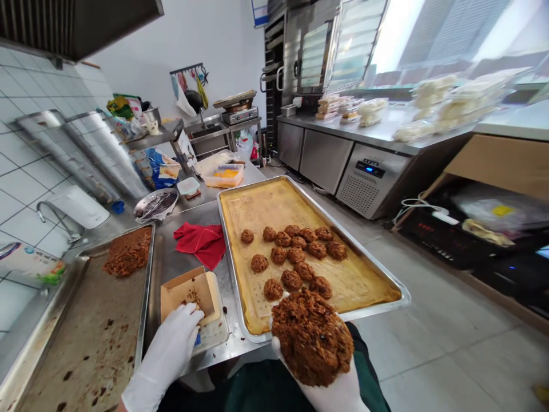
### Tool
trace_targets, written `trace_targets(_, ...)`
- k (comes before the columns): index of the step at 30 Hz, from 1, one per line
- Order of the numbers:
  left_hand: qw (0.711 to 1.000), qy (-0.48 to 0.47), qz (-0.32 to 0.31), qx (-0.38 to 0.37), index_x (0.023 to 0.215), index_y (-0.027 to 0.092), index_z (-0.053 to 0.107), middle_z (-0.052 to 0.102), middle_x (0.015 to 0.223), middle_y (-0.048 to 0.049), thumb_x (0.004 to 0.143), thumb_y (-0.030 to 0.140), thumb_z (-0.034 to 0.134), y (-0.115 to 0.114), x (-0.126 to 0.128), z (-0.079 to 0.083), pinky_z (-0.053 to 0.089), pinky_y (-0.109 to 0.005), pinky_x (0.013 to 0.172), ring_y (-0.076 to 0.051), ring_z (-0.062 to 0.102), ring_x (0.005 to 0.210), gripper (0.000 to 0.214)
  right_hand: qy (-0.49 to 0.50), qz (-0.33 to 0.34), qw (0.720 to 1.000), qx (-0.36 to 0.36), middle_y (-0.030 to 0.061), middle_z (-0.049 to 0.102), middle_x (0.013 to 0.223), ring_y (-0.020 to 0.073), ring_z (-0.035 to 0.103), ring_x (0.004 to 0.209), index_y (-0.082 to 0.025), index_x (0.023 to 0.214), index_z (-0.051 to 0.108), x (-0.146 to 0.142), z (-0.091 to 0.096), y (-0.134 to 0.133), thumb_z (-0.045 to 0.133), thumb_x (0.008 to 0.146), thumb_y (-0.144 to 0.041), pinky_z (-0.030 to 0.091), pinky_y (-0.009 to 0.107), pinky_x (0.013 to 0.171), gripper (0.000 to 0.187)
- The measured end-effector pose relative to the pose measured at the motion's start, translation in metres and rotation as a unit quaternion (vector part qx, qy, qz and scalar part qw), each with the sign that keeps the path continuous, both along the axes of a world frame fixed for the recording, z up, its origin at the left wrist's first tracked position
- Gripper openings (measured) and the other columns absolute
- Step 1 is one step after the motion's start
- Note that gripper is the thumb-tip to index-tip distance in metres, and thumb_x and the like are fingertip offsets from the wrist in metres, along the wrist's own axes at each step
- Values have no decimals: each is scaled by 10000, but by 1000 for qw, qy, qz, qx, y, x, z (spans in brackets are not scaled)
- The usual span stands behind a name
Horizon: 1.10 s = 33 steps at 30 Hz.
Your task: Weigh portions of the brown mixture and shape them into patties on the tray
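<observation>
My right hand, in a white glove, holds up a large lump of sticky brown filling over the near edge of the baking tray. My left hand, gloved too, reaches into a small brown paper box with its fingers curled. Brown crumbs show by its fingertips; whatever they pinch is hidden. The box sits on a kitchen scale. Several rough brown balls lie grouped on the tray's yellowish lining, right of the scale.
At left, a second metal tray carries a slab of brown filling and scattered crumbs. A red cloth lies between the trays. Farther back are a foil-wrapped bowl and a plastic tub with orange contents. A steel counter stands across the aisle.
</observation>
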<state>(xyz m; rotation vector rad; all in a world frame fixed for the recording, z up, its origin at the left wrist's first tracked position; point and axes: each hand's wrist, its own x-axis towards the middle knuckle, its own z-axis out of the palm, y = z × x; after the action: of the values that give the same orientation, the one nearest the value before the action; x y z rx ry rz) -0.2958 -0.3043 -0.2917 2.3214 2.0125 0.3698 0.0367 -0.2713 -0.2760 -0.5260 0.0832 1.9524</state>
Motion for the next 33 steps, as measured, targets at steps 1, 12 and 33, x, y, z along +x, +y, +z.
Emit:
trace_targets(1, 1000, 6, -2, -4, 1162, 281, 718, 697, 1278, -91, 911, 225, 510, -1, -3, -1, 509, -441, 1027, -293, 652, 1161, 330, 10, 9, 1000, -27, -37, 808, 1055, 246, 752, 968, -401, 984, 775, -5, 1, -1, 670, 794, -632, 500, 582, 1004, 316)
trace_targets(12, 882, -466, 66, 41, 1325, 318, 649, 596, 1430, -80, 786, 355, 768, -29, 108, 47, 341, -490, 1186, -370, 493, 1360, 554, 54, 100, 993, 29, 79, 749, 1228, 303, 620, 1256, -290, 1140, 745, -57, 43, -15, 463, 820, -751, 342, 595, 1138, 628)
trace_targets(33, 936, -245, 13, 251, 822, 190, 551, 564, 778, -58, 908, 181, 554, -10, 155, 61, 449, -354, 697, -209, 557, 762, 87, -35, 68, 989, -123, 38, 810, 1034, 208, 745, 961, -192, 1036, 781, -59, 32, -23, 633, 898, -356, 531, 364, 1045, 261)
